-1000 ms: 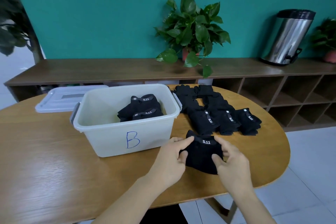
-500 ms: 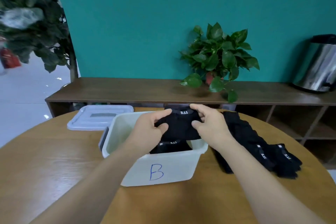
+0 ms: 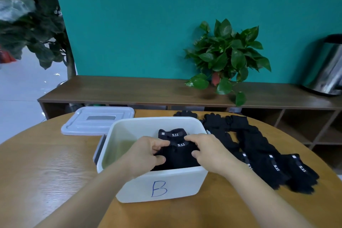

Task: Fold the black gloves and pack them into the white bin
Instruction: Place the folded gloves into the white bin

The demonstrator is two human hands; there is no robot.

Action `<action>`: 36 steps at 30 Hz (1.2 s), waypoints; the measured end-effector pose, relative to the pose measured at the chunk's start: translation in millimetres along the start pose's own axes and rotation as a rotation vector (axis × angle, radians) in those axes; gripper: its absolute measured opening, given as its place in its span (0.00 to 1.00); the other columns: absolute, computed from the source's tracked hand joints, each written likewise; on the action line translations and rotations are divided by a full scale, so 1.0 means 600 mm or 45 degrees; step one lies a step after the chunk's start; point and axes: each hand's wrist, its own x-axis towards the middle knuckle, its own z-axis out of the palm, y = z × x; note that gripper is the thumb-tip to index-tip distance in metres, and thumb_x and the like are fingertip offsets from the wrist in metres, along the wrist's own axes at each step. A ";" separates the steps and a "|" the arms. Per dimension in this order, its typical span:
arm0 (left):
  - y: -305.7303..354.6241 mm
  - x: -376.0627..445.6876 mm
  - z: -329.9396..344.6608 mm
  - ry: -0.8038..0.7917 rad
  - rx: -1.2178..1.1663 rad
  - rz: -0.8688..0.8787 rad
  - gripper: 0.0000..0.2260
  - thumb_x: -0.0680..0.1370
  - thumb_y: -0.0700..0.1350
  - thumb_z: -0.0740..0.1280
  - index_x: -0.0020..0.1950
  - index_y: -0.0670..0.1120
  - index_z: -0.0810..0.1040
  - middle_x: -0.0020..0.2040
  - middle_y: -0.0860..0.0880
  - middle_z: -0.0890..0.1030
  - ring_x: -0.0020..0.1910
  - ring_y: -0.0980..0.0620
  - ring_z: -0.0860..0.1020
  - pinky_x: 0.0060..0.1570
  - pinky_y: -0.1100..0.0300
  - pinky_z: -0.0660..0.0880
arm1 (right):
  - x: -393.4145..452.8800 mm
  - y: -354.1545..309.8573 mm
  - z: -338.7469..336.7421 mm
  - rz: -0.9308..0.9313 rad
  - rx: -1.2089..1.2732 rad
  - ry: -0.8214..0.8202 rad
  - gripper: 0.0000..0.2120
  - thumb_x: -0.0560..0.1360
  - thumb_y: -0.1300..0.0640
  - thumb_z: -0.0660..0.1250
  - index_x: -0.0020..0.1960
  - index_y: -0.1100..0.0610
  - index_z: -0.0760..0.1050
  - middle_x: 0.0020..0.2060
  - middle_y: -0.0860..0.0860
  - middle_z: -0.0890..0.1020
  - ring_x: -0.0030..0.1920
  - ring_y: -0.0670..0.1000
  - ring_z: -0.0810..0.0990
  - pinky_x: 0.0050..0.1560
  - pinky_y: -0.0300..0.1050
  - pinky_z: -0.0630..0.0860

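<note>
Both hands were low in the frame's centre, inside the bin (image 3: 185, 185). The left hand (image 3: 146, 155) and right hand (image 3: 207, 152) each had fingers curled onto an edge of the folded glove (image 3: 178, 155), pinching it from either side just over the gloves already packed; one of those (image 3: 172, 134) showed its 5.11 tab behind it.

The glove looked light, soft knit, likely to spring open unless held at both folded edges and pressed flat; the grip by the cuff end seemed right. Nothing fragile or slippery, I'd judge.

Right of the bin, a row of unfolded gloves (image 3: 259, 153) lay on the table (image 3: 46, 172), fingers pointing toward the upper centre, cuffs toward the lower right, touching or overlapping one another. The lid (image 3: 98, 121) sat upper left of the bin, just beside it. A potted plant (image 3: 227, 55) and a steel can (image 3: 327, 68) stood on the shelf behind, well apart. The bin's near wall stood between arms and load; nothing else blocked the way
</note>
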 end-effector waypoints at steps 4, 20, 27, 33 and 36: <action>-0.006 0.008 -0.002 -0.071 0.043 -0.050 0.23 0.76 0.33 0.69 0.69 0.48 0.75 0.56 0.50 0.79 0.54 0.60 0.77 0.45 0.79 0.70 | 0.004 -0.002 0.002 0.017 -0.112 -0.037 0.24 0.79 0.67 0.60 0.71 0.50 0.69 0.62 0.51 0.77 0.59 0.54 0.75 0.64 0.46 0.71; 0.123 -0.020 0.106 0.167 0.046 0.385 0.20 0.79 0.41 0.68 0.70 0.49 0.74 0.60 0.50 0.79 0.62 0.55 0.77 0.66 0.59 0.70 | -0.130 0.117 -0.078 0.219 0.102 0.376 0.20 0.78 0.59 0.66 0.70 0.51 0.72 0.65 0.48 0.77 0.66 0.49 0.74 0.66 0.48 0.72; 0.147 0.015 0.304 -0.109 0.127 0.470 0.21 0.81 0.43 0.64 0.74 0.51 0.69 0.69 0.49 0.75 0.67 0.55 0.73 0.69 0.56 0.68 | -0.201 0.248 -0.050 0.412 0.110 0.463 0.22 0.77 0.60 0.67 0.71 0.55 0.71 0.67 0.51 0.75 0.67 0.51 0.74 0.68 0.47 0.70; 0.119 0.099 0.370 -0.097 0.293 0.392 0.18 0.83 0.42 0.59 0.74 0.44 0.69 0.70 0.47 0.72 0.70 0.51 0.69 0.63 0.69 0.61 | -0.164 0.295 0.023 0.335 0.154 0.459 0.24 0.79 0.57 0.66 0.74 0.55 0.67 0.71 0.50 0.71 0.71 0.50 0.69 0.70 0.42 0.65; 0.110 0.150 0.383 -0.054 0.401 0.372 0.18 0.84 0.39 0.57 0.74 0.41 0.67 0.71 0.44 0.71 0.70 0.48 0.67 0.60 0.70 0.58 | -0.124 0.304 0.052 0.293 0.138 0.439 0.23 0.81 0.57 0.62 0.75 0.55 0.64 0.74 0.50 0.66 0.75 0.48 0.61 0.73 0.41 0.60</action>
